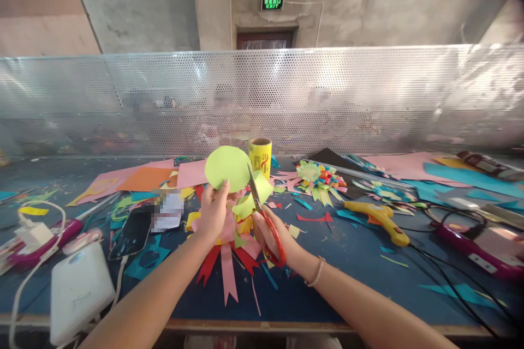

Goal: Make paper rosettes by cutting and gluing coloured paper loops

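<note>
My left hand (213, 210) pinches the lower edge of a light green paper circle (226, 168), holding it up above the table. Red-handled scissors (275, 237) are gripped in my right hand (272, 232). Their blades point up and meet the right edge of the circle, where a curled green offcut strip (260, 192) hangs. Below my hands lies a paper rosette with red and pink forked ribbon tails (229, 278); its upper part is partly hidden by my hands. Just behind stands a yellow cardboard tube (262, 157).
A yellow glue gun (379, 217) with black cables lies at right, near a finished multicoloured paper flower (319, 177). At left are a phone (131, 232), a white power bank (83, 294) and a purple power strip (45, 244). Paper scraps litter the blue table (311, 294); a perforated metal screen (360, 103) stands behind.
</note>
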Demonstrator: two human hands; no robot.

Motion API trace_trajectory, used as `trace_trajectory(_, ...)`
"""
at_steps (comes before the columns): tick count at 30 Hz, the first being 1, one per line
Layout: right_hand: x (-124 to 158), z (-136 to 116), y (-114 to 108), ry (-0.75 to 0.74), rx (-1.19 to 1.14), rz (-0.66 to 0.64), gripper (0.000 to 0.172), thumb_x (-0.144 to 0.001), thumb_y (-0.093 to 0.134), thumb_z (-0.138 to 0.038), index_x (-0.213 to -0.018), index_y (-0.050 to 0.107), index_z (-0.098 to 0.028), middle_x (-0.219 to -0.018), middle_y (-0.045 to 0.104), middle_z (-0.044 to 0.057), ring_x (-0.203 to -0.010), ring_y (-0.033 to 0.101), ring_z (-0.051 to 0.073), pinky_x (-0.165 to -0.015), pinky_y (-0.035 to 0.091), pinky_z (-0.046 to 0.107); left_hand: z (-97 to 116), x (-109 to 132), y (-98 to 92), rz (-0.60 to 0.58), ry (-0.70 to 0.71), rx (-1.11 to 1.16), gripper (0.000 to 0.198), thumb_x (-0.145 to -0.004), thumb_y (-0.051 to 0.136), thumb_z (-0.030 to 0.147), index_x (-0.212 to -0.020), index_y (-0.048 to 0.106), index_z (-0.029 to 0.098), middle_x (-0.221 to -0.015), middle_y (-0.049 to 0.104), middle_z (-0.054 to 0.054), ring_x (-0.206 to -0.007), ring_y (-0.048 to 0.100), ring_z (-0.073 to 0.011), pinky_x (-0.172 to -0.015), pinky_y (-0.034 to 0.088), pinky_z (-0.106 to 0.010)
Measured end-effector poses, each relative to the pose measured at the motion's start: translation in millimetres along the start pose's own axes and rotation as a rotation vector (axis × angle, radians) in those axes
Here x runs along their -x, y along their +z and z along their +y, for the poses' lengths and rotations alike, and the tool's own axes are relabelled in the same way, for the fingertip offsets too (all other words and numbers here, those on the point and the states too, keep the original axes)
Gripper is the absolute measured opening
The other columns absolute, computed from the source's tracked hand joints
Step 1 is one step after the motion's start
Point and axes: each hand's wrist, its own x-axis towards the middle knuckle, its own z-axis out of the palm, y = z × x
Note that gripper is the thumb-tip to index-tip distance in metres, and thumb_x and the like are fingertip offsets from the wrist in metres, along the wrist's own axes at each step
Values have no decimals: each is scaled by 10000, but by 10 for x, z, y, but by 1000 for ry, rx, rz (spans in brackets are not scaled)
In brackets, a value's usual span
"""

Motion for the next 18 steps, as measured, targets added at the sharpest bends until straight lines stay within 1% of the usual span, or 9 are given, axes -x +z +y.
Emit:
trace_trajectory(4,-6,21,3,-15,34,0,382,-796,434,-590,-699,328,-236,-417,373,-93,-304,320,69,-309,254,215,2,55,25,-46,-19,-122,316,-632,678,396,-801,659,130,-691,688,-61,-615,649,-178,-629,506,-274)
trace_trajectory(6,-4,21,6,-7,-19,-4,387,-803,411,-599,-705,320,-237,-443,381,-90,-316,332,69,-319,271,217,4,105,49,-64,-35,-163,292,-612,695,364,-786,664,130,-702,692,-67,-637,652,-186,-647,510,-283)
trace_trajectory(9,-3,7,7,-13,-110,-4,384,-816,397,-590,-693,315,-235,-452,383,-85,-339,351,71,-349,302,221,-7,173,83,-89,-46,-154,259,-604,706,327,-788,663,150,-789,704,-78,-724,657,-194,-674,511,-277)
trace_trajectory(11,-7,-9,7,-18,-108,-6,376,-827,382,-583,-695,327,-235,-425,374,-87,-330,341,74,-348,298,221,-24,195,94,-125,-60,-129,256,-616,700,331,-794,663,151,-788,704,-80,-711,656,-190,-660,509,-272)
trace_trajectory(13,-10,-28,8,-2,-91,-11,382,-824,373,-594,-698,328,-236,-396,356,-94,-308,317,75,-330,278,221,-37,189,88,-145,-95,-123,264,-627,691,351,-776,658,135,-713,696,-79,-638,648,-184,-617,503,-271)
trace_trajectory(14,-11,-37,9,7,-84,-13,389,-818,374,-603,-695,321,-238,-385,348,-99,-298,305,73,-322,269,219,-40,174,79,-137,-114,-119,278,-630,688,364,-769,653,126,-668,685,-76,-605,641,-182,-596,498,-271)
trace_trajectory(16,-8,-46,13,17,-66,-18,396,-807,390,-608,-691,303,-240,-375,336,-107,-285,290,69,-311,258,215,-35,120,53,-84,-117,-78,308,-634,680,387,-774,636,116,-612,664,-59,-584,634,-178,-584,490,-267)
trace_trajectory(18,0,-39,17,15,-39,-29,387,-803,419,-592,-695,301,-240,-380,339,-110,-283,293,65,-307,257,210,-19,44,19,-40,-63,-3,310,-649,665,397,-796,620,128,-637,662,-39,-590,630,-158,-599,485,-255)
